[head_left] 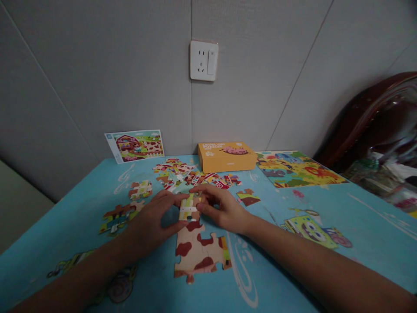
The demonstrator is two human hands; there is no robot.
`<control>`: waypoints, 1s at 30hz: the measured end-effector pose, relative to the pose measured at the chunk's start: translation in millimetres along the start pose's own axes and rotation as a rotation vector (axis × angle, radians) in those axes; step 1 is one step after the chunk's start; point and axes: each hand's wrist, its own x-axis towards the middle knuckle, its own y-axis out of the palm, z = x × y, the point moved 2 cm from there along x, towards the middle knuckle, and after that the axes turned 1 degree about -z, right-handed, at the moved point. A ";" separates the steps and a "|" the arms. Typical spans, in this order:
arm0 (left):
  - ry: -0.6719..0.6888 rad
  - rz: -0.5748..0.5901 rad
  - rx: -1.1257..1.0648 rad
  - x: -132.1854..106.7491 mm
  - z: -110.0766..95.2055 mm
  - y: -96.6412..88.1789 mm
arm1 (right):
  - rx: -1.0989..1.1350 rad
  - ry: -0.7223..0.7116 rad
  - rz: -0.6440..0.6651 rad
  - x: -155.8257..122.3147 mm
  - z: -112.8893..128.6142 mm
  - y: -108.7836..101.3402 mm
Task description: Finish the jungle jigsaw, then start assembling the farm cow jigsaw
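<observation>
left hand (153,221), right hand (224,208) both pinching piece (188,208) | touching cow block (198,250) on bench (325,208) | best kept flat, tabs lined up, pressed gently

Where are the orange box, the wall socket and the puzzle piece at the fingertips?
orange box (227,164), head view, its front face.
wall socket (203,61), head view, middle of its white plate.
puzzle piece (188,210), head view, its pale green middle.

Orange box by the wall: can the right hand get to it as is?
Probably yes. Only flat loose pieces lie between the right hand and the orange box, nothing upright. But its fingers, with the left hand, are pinching a small puzzle piece.
</observation>
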 end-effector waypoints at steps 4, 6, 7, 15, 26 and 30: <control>-0.021 0.013 -0.010 1.4 -1.4 -0.6 | -0.227 -0.012 -0.207 4.6 -0.4 -15.0; -0.018 0.022 -0.015 1.8 -2.3 -1.0 | -0.334 0.037 -0.311 7.5 -3.5 -25.0; -0.007 0.034 -0.019 2.0 -2.7 -1.0 | -0.374 0.076 -0.352 8.7 -6.0 -29.9; 0.050 0.058 0.029 3.4 1.6 -0.3 | -0.700 0.354 -0.411 12.3 -24.1 -51.8; 0.044 0.092 0.067 2.9 9.1 2.9 | -0.982 0.461 -0.318 8.6 -21.1 -59.5; 0.035 0.115 0.080 3.7 7.6 1.9 | -1.024 0.472 -0.290 8.0 -19.0 -57.0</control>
